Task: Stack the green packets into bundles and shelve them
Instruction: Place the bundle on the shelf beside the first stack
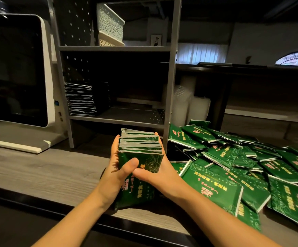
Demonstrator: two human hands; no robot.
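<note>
Upright green packet bundle [140,148], loose pile [242,163] beside.

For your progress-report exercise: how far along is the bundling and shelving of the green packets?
Done, apparently: one dark, silver-edged stack of packets lies at the left of the grey metal shelf. In hand: the left hand and right hand grip a bundle of green printed packets before the shelf. Left: a loose heap of green packets on the wooden counter.

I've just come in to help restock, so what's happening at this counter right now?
A person grips a bundle of green packets between the left hand and right hand, above the counter and just in front of the grey shelf unit. It is not yet shelved. A loose pile of the same packets lies on the counter to the right, not yet bundled.
</note>
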